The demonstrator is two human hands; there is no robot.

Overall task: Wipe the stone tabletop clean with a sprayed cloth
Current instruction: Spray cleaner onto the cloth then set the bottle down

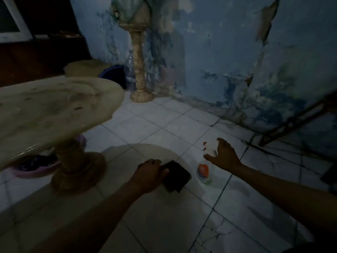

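The stone tabletop is a pale, rounded slab on a thick pedestal at the left, with dark specks on it. My left hand grips a dark folded cloth low over the floor tiles. A spray bottle with an orange label and a red and white trigger head stands on the floor just right of the cloth. My right hand hovers over the bottle's head with fingers spread, holding nothing.
A tall stone pedestal stand rises against the peeling blue wall, with a clear plastic bottle beside it. A purple basin lies under the table. A dark metal frame leans at the right. White floor tiles spread below.
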